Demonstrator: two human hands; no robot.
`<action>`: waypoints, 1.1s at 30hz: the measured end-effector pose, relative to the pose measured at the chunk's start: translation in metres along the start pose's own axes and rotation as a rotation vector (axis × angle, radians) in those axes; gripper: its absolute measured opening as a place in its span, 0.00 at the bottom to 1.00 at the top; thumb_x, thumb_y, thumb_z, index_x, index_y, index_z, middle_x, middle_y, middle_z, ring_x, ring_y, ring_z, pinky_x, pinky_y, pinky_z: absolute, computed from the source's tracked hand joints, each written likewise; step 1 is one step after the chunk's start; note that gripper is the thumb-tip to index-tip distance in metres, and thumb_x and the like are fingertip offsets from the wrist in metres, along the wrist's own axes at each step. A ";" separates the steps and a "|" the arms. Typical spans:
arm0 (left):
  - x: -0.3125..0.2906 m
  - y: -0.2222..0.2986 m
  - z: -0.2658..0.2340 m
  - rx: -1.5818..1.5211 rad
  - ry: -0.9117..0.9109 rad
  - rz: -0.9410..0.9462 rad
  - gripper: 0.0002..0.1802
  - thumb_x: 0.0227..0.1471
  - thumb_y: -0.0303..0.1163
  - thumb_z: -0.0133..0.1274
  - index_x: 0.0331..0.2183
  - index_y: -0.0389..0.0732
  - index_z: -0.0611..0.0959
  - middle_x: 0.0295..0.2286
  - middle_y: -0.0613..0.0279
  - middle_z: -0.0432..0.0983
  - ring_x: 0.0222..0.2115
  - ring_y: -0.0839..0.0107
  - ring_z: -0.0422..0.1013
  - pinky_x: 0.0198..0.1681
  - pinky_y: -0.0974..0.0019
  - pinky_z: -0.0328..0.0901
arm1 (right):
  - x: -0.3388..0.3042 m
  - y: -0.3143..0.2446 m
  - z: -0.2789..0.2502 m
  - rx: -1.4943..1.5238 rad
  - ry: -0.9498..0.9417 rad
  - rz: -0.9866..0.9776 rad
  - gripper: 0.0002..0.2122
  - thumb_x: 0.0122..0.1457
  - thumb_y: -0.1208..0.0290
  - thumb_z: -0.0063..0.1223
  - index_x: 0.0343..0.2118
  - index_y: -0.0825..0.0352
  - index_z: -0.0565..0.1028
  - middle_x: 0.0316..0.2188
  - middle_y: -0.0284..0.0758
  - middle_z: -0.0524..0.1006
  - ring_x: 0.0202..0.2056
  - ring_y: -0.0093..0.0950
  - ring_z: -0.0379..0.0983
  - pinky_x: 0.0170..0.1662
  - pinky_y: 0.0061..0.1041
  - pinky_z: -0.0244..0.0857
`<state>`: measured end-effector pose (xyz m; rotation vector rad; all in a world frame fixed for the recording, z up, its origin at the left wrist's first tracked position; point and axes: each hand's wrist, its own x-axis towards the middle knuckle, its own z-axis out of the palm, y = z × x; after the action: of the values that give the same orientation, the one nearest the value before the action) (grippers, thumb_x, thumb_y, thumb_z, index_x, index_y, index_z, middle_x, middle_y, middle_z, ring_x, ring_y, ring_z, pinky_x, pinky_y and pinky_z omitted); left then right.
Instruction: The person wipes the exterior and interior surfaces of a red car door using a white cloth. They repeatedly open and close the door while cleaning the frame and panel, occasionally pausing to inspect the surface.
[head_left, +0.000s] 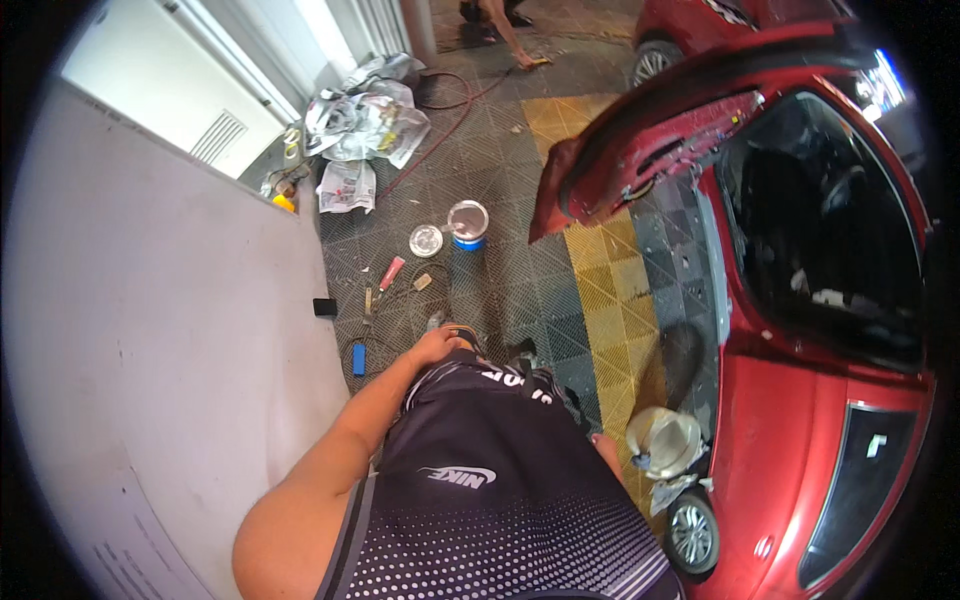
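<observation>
The left grip (434,346) rests at the front of the dark clothing (480,430); I cannot tell whether it, or the half-hidden right grip (606,451), holds anything. The glossy red car (770,440) has its door (600,180) open. Ahead of the left grip, out of hand on the patterned tile floor (515,300), stand an uncovered, blue-banded round tin (469,241), its pale round lid (426,241) already off beside it, and, nearer, a slim red tube (392,273).

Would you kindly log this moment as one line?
left hand: near dark clothing; right hand: mostly hidden; floor: can beside lid; red car door: open
</observation>
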<state>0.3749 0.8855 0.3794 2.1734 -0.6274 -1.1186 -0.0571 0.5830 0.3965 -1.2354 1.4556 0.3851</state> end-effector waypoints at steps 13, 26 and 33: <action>0.029 -0.064 -0.090 0.380 -0.069 -0.386 0.25 0.49 0.48 0.54 0.43 0.40 0.81 0.42 0.46 0.77 0.44 0.50 0.73 0.48 0.54 0.67 | -0.131 -0.429 0.001 0.354 0.358 -1.378 0.31 0.56 0.65 0.60 0.59 0.73 0.58 0.53 0.44 0.68 0.51 0.36 0.69 0.54 0.33 0.63; 0.032 -0.111 -0.225 -0.091 0.277 -0.390 0.21 0.51 0.44 0.56 0.41 0.38 0.81 0.39 0.47 0.78 0.42 0.52 0.74 0.46 0.59 0.67 | -0.213 -0.631 0.096 0.602 0.869 -1.854 0.31 0.54 0.75 0.55 0.59 0.74 0.55 0.51 0.51 0.68 0.50 0.42 0.69 0.53 0.39 0.66; -0.003 -0.215 -0.259 -0.110 0.350 -0.531 0.16 0.51 0.41 0.55 0.35 0.38 0.81 0.35 0.48 0.79 0.38 0.52 0.74 0.42 0.58 0.68 | -0.216 -0.619 0.088 0.585 0.872 -1.815 0.33 0.51 0.79 0.50 0.60 0.75 0.52 0.51 0.51 0.66 0.46 0.41 0.70 0.52 0.41 0.66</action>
<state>0.6185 1.1161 0.3494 2.4232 0.1752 -0.9500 0.4646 0.5074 0.7959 -1.7151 0.4157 -1.7944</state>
